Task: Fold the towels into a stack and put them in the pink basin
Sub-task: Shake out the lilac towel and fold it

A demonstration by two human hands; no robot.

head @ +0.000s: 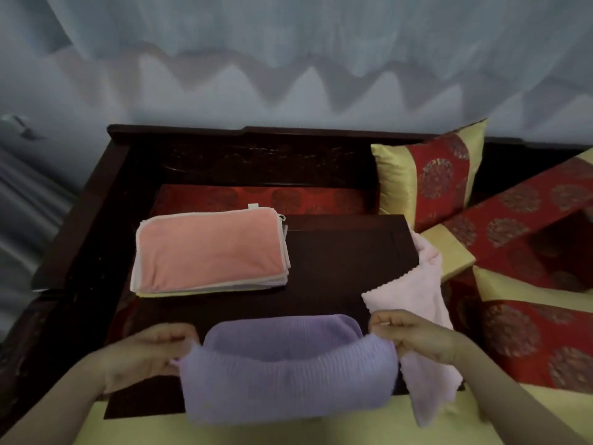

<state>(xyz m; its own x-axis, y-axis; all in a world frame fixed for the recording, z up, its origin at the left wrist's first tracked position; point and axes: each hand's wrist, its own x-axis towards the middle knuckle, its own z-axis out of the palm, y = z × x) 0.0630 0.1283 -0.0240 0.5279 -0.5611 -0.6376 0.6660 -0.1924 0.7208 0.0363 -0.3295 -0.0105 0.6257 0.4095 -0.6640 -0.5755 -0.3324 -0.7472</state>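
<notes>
Towel (pixel 288 380) between left hand (pixel 150 354), right hand (pixel 417 338)

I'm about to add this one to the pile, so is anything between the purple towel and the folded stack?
Nothing visible. Only bare table lies between the purple towel, gripped by left hand and right hand, and the folded stack. The pale pink towel lies off to the right.

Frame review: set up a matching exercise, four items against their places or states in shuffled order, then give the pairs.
1 lilac towel
2 folded stack
3 pale pink towel
4 cushion

A along the right edge of the table
B propped at back right
C gripped by left hand and right hand
D flat on the table, back left

Pairs: 1-C, 2-D, 3-A, 4-B
</notes>
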